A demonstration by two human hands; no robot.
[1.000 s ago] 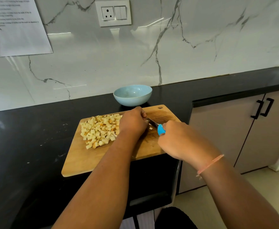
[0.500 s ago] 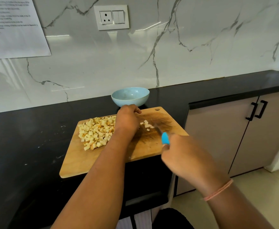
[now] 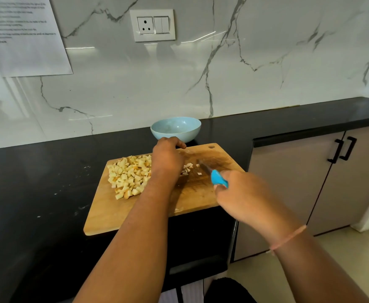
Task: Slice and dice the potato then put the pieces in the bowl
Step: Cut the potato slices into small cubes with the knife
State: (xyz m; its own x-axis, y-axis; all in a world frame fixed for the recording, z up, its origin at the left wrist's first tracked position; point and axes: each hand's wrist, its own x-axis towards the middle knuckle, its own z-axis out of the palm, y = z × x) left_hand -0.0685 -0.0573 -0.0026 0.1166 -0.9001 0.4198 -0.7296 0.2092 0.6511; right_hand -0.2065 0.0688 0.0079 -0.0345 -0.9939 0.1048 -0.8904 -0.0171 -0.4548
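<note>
Knife [image 3: 214,175], one, gripped in right hand [image 3: 245,197]; left hand [image 3: 168,159] curled, hold unclear, beside one potato pile [image 3: 129,176], one bowl [image 3: 176,127].

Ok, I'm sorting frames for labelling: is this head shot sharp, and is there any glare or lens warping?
Head view: the knife blade is smeared by motion, the right hand is soft, and the diced potato is fairly crisp. Also in the head view, bright glare streaks cross the marble wall, and print on the paper sheet is unreadable. Wide-angle bowing curves the countertop edge.

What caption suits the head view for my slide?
Diced potato lies on the cutting board beside the left hand; the right hand holds a knife; the bowl is empty.
</note>
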